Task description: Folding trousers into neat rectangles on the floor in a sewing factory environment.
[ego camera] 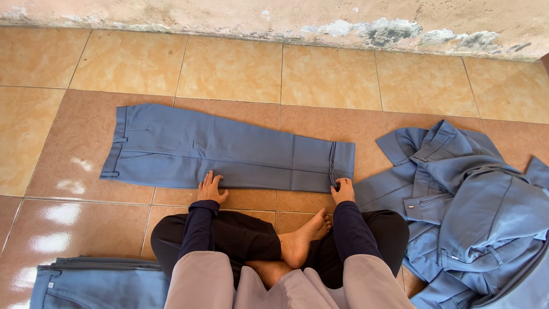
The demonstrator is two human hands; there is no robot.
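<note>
I am smoothing the folded blue trousers (229, 151) lying flat on the floor: left hand (210, 189) is pressing open-palmed on their near edge, right hand (342, 190) is pinching their hem corner (folding over likely follows).

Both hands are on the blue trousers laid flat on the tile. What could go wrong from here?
The right hand pinches only the near corner of the hem, so a pull could drag the trousers askew and undo the flat lay. The left hand presses just the near edge; the glossy tiled floor may let the cloth slide. The heap of blue garments lies close to the hem and could snag it.
</note>
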